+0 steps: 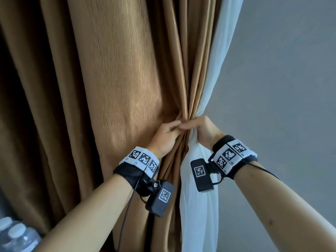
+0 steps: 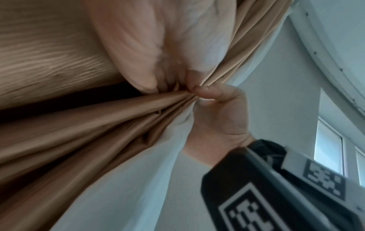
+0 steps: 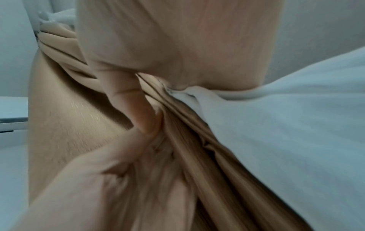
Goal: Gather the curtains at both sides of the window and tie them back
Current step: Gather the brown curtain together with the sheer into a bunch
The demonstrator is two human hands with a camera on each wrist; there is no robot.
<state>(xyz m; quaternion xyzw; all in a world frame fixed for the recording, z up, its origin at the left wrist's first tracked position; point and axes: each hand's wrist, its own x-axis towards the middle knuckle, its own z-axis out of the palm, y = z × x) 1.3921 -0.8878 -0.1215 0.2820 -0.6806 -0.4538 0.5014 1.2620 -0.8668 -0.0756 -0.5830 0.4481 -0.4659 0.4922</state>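
Your left hand (image 1: 164, 138) and right hand (image 1: 201, 130) both clutch the ribbed tan fabric curtain (image 1: 116, 79) and thin white sheer curtain (image 1: 198, 193), bunched together before you. Gathering looks done here; no tie-back shows, so tying remains.

Left hand (image 1: 164, 137) and right hand (image 1: 201, 130) raised, fingers curled, thumbs touching

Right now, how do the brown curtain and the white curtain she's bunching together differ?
The brown curtain is heavy, opaque and ribbed, spreading wide to the left; the white curtain is thin, pale and smooth, a narrow strip at the right edge. The left hand grips brown folds; the right hand grips the white fabric. Both are pinched together at one point and hang loose below.
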